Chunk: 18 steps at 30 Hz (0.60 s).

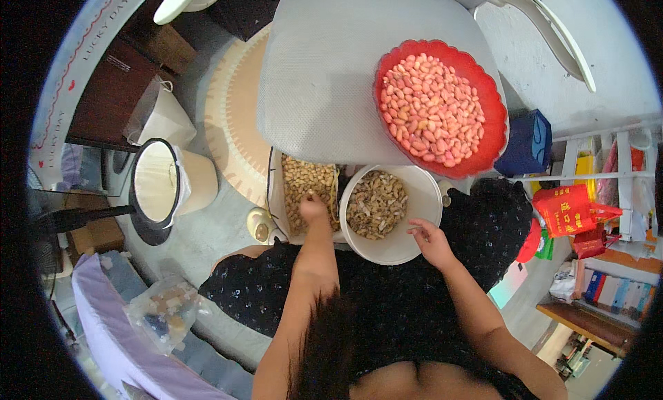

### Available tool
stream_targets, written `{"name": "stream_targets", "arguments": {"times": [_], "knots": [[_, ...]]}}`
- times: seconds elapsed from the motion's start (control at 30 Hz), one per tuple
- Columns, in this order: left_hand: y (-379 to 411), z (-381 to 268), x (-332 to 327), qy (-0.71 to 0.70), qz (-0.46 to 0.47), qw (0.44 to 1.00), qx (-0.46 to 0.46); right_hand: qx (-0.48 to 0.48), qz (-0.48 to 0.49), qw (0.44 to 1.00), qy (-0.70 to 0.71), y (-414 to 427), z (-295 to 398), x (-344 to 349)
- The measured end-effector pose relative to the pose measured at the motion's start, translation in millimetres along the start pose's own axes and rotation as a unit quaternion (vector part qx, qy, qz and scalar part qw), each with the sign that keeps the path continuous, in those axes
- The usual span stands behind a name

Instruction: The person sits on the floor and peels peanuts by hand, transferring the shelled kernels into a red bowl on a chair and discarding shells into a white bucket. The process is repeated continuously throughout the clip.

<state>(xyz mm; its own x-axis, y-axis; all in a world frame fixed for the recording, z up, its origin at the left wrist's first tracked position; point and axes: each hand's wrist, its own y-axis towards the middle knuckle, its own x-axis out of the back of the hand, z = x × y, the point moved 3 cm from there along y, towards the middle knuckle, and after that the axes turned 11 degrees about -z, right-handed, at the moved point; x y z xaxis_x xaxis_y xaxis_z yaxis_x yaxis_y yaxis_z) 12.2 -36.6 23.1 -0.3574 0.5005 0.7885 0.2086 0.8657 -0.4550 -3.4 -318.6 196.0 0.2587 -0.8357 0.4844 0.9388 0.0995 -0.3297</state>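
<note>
My left hand (314, 209) reaches into a bag (277, 193) of unshelled peanuts (305, 177). Its fingers are bent over the nuts, and a small pale spot shows at the fingertips. I cannot tell whether a peanut is pinched there. To the right, a white plastic bucket (427, 203) holds broken peanut shells (377, 206). At the bucket's right rim is my right hand (432, 242), fingers apart and apparently holding nothing. Beyond the bucket, a red scalloped bowl (494, 125) of shelled pink-skinned peanuts (432, 107) rests on a grey chair seat (316, 79).
The chair seat overhangs the bag's far end. A lined waste bin (199, 180) stands at left, near a round rug (235, 110). Behind the bin is a white paper bag (166, 115). On the right are a dark blue bag (525, 144), a white rack (570, 154) and red bags (564, 208).
</note>
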Motion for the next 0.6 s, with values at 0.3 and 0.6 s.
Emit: {"name": "stream_targets", "arguments": {"times": [0.3, 0.6], "knots": [[-50, -18, 55, -0.444, -0.085, 0.884, -0.119, 0.008, 0.050, 0.985, 0.166, -13, 14, -14], [-214, -33, 106, -0.446, 0.383, 0.793, -0.160, -0.088, 0.082, 0.888, 0.444, -31, 41, 0]]}}
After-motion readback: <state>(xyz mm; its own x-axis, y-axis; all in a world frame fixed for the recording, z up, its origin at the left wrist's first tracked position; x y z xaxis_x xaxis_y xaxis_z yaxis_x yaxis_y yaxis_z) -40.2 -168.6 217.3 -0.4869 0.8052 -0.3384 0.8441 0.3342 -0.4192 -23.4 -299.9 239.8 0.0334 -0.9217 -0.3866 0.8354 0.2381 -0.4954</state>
